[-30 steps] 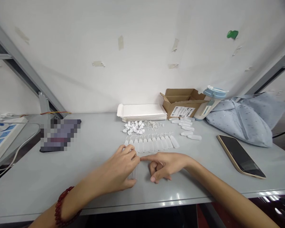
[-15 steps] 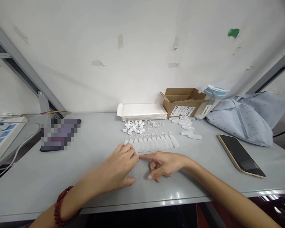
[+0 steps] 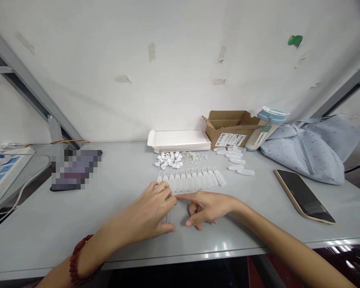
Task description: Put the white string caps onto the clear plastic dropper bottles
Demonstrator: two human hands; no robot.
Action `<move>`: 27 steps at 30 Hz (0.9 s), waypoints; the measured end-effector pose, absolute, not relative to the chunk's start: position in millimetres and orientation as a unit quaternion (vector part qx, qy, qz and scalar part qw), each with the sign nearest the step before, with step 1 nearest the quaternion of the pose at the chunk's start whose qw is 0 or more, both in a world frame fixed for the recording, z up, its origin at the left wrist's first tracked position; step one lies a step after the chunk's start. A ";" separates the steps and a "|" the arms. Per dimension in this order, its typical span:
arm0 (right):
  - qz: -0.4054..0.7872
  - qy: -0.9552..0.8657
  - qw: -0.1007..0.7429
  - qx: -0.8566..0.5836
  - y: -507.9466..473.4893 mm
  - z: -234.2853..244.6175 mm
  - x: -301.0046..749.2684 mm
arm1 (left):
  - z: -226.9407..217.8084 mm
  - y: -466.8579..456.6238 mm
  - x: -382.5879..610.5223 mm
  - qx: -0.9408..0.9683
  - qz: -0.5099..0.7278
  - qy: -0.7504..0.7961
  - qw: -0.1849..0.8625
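Note:
My left hand point(image 3: 151, 210) bends over one or more small translucent plastic bottles point(image 3: 169, 216) lying on the table. Its thumb is at the near end and its fingers at the far end; the fingertips are partly hidden. My right hand point(image 3: 208, 209) holds nothing; its index finger points left and meets the left fingers, while the others curl loosely. Just beyond lies a row of similar bottles point(image 3: 195, 182) with thin strings at their tops. Behind the row are a pile of white caps point(image 3: 169, 160) and a tangle of white strings point(image 3: 192, 157).
A stack of white cards or flat boxes point(image 3: 180, 140) lies by the wall. Beside it stand an open cardboard box point(image 3: 232, 134) and a drink bottle point(image 3: 264, 130), with loose plastic bottles point(image 3: 236, 161) in front. Rightward are a phone point(image 3: 304, 196) and a pale blue bag point(image 3: 303, 150).
My left thumb and fingers have shifted slightly to the right over the plastic bottles. My right hand has stayed almost in place.

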State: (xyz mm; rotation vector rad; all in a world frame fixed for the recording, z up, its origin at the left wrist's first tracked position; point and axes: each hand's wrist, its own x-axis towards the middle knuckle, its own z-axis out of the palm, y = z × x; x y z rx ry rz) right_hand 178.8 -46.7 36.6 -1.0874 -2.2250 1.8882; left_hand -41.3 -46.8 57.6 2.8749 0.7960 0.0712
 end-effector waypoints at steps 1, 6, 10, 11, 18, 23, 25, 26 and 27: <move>0.606 -0.716 0.015 -0.348 -46.8 36.6 178.8 | 57.6 -46.8 -41.0 0.961 0.024 0.266 0.076; 0.607 -0.717 0.011 -0.344 -46.2 36.1 179.2 | 57.4 -45.1 -39.8 0.959 0.016 0.274 0.066; 0.605 -0.719 0.010 -0.343 -46.3 35.4 179.4 | 55.4 -44.4 -41.1 0.958 0.016 0.279 0.055; 0.602 -0.721 0.010 -0.343 -46.6 35.3 179.3 | 54.9 -44.3 -41.7 0.958 0.019 0.279 0.054; 0.602 -0.714 0.001 -0.356 -47.8 36.4 179.8 | 60.8 -37.1 -45.3 0.951 0.045 0.298 0.065; 0.607 -0.707 -0.008 -0.363 -47.6 37.4 179.8 | 67.9 -29.0 -46.7 0.931 0.049 0.347 0.098; 0.605 -0.708 -0.005 -0.364 -47.5 37.8 180.2 | 68.2 -28.6 -47.5 0.927 0.048 0.350 0.123; 0.604 -0.709 -0.002 -0.365 -47.4 38.4 180.8 | 68.0 -28.9 -47.9 0.926 0.046 0.351 0.133; 0.603 -0.708 0.005 -0.367 -47.1 39.4 181.9 | 67.6 -29.6 -48.5 0.925 0.042 0.351 0.142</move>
